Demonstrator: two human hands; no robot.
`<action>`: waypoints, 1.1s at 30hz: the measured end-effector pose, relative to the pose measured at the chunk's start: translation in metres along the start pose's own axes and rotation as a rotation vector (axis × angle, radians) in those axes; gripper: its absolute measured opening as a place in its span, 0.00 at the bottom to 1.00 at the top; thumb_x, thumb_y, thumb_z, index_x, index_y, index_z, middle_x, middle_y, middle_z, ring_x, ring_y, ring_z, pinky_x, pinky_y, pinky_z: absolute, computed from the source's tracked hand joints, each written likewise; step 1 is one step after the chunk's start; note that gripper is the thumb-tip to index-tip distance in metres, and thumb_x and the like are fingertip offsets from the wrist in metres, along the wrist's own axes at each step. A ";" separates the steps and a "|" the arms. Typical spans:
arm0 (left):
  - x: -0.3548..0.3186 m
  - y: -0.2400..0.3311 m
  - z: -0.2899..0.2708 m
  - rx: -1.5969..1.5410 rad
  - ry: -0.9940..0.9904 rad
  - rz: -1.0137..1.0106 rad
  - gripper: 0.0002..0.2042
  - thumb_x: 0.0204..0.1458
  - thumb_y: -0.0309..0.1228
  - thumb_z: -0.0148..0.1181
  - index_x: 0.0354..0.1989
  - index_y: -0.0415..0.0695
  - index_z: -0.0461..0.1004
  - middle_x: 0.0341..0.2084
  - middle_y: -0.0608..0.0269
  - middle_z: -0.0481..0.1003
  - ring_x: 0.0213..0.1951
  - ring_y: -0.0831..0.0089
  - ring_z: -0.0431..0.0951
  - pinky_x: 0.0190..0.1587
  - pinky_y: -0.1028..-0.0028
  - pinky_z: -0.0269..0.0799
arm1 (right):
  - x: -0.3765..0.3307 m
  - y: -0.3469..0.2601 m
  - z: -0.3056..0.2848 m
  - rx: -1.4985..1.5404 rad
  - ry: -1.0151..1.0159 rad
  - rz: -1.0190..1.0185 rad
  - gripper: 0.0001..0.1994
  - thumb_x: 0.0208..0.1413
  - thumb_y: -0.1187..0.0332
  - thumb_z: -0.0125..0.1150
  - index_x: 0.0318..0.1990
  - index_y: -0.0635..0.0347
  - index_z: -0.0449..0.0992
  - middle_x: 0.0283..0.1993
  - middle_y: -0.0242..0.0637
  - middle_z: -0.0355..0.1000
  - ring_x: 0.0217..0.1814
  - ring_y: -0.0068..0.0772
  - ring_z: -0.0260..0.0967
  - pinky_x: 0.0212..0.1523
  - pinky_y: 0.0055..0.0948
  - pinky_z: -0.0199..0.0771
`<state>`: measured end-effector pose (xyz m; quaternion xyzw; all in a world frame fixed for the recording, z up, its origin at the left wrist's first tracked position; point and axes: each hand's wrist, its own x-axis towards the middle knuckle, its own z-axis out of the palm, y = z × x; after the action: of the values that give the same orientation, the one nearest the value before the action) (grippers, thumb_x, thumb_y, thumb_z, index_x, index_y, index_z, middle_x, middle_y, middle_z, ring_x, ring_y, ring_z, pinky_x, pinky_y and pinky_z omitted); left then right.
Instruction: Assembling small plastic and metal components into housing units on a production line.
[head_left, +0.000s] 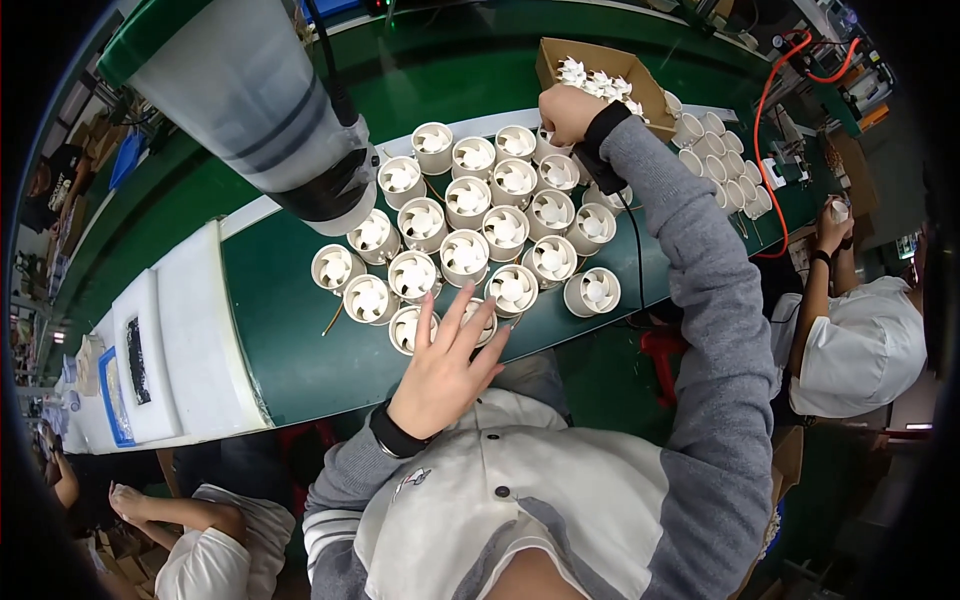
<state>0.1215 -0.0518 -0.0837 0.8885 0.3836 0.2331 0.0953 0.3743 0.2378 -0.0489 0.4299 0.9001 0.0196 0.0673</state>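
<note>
Rows of white round fan housings, most with a white bladed impeller inside, stand on the green table; one (pixel 464 256) is near the middle. My left hand (pixel 440 378) hovers over or touches the nearest housings, its fingers spread and holding nothing visible. Reaching to the far side, my right hand (pixel 572 112) has its fingers curled down over a far housing (pixel 553 147), just beside the cardboard box. Its fingertips are hidden, so I cannot tell what they pinch. Loose white impellers (pixel 600 82) fill part of the cardboard box (pixel 652 92).
A large translucent container with a green lid (pixel 240 95) stands at the left. White foam sheets (pixel 180 340) cover the table's left end. More white housings (pixel 715 150) are grouped right of the box. An orange hose (pixel 762 130) curves beyond them. Co-workers sit at both sides.
</note>
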 end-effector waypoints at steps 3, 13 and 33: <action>0.009 0.006 0.003 0.070 -0.017 0.031 0.22 0.42 0.34 0.64 0.50 0.46 0.72 0.59 0.53 0.61 0.66 0.52 0.53 0.61 0.39 0.48 | 0.006 -0.004 -0.004 0.011 -0.030 0.008 0.07 0.29 0.71 0.66 0.20 0.64 0.78 0.21 0.47 0.73 0.26 0.47 0.73 0.31 0.39 0.74; 0.018 0.015 0.023 0.239 -0.040 0.006 0.31 0.41 0.39 0.66 0.58 0.52 0.66 0.64 0.54 0.55 0.68 0.50 0.48 0.60 0.34 0.44 | 0.002 -0.003 0.010 0.020 0.020 0.068 0.08 0.30 0.71 0.67 0.22 0.64 0.79 0.23 0.48 0.74 0.28 0.47 0.74 0.31 0.39 0.74; 0.054 0.003 0.043 0.412 -0.056 -0.126 0.26 0.47 0.31 0.56 0.58 0.64 0.65 0.66 0.63 0.52 0.66 0.47 0.49 0.56 0.31 0.50 | -0.172 -0.012 0.070 0.863 0.408 0.152 0.46 0.26 0.49 0.78 0.59 0.52 0.66 0.69 0.41 0.49 0.72 0.43 0.46 0.65 0.42 0.54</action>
<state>0.1765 -0.0139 -0.1014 0.8696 0.4752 0.1186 -0.0632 0.4821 0.0949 -0.1016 0.4704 0.7871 -0.2669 -0.2967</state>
